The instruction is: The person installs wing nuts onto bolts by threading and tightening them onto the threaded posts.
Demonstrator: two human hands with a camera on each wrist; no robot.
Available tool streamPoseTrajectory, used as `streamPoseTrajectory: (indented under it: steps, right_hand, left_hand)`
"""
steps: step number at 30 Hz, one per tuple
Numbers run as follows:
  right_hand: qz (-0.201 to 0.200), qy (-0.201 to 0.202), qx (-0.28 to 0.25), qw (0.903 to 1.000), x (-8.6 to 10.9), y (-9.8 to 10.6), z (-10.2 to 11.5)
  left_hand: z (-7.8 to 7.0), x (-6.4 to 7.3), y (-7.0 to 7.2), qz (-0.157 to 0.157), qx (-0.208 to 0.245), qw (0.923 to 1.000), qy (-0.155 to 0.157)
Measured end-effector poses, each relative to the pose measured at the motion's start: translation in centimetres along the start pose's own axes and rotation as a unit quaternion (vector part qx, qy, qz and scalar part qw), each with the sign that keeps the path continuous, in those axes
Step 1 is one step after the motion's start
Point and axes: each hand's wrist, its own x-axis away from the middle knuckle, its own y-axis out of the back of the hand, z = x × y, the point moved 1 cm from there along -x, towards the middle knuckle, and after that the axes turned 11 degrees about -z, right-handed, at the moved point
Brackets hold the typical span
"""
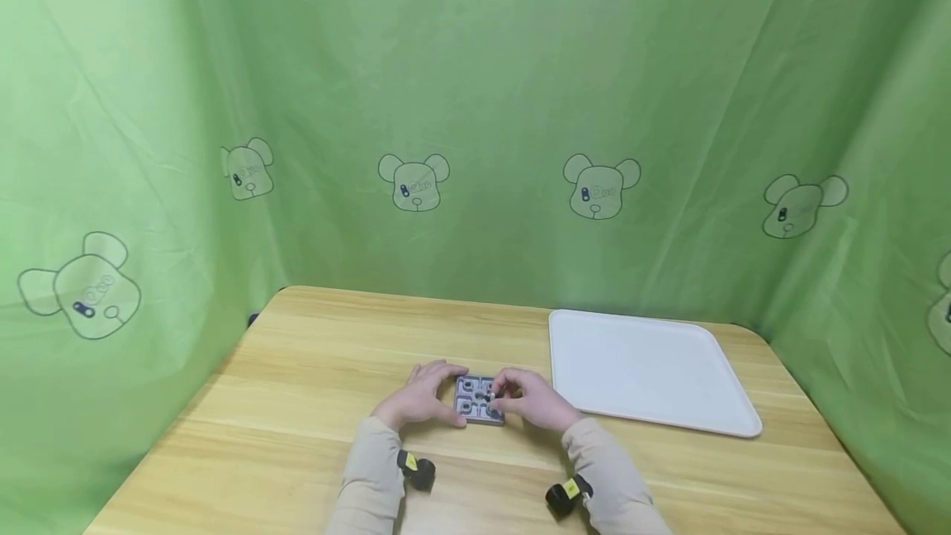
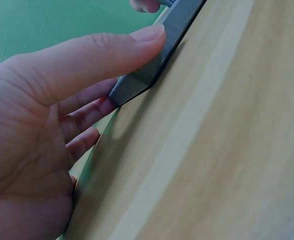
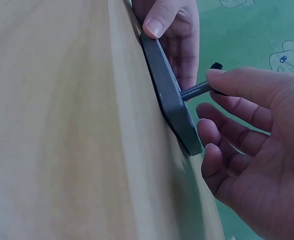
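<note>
On the wooden table lies a square grey metal plate point(image 1: 468, 408) with several round recesses in its face. My left hand point(image 1: 419, 398) grips it by its left side, the thumb on the near edge and the fingers at the far edge, as the left wrist view also shows. Between thumb and index finger, my right hand point(image 1: 541, 403) pinches a dark threaded bolt point(image 3: 195, 90) near its head. The bolt stands out from the plate's upper face, its lower end hidden behind the plate's rim in the right wrist view. The other right fingers are loosely bent beside the plate.
A white rectangular tray point(image 1: 646, 370) lies at the back right of the table point(image 1: 334, 337), just beyond my right hand. Green curtains point(image 1: 505, 254) with bear-head prints hang behind and on both sides. Each wrist carries a small black camera on a strap.
</note>
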Motion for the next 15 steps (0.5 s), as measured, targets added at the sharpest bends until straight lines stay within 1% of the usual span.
streamPoseTrajectory:
  steps: [7, 11, 15]
  right_hand:
    - [-0.003, -0.008, 0.004, 1.0000, 0.23, -0.04, -0.01]
    - [-0.002, 0.000, 0.004, 1.0000, 0.15, -0.06, -0.05]
    - [0.003, -0.006, -0.006, 1.0000, 0.02, 0.14, -0.24]
  left_hand:
    - [0.09, 0.06, -0.20, 0.003, 0.004, 1.0000, 0.001]
    - [-0.05, 0.03, -0.09, 0.003, 0.007, 1.0000, 0.000]
    - [-0.21, 0.02, 0.08, 0.001, 0.007, 1.0000, -0.002]
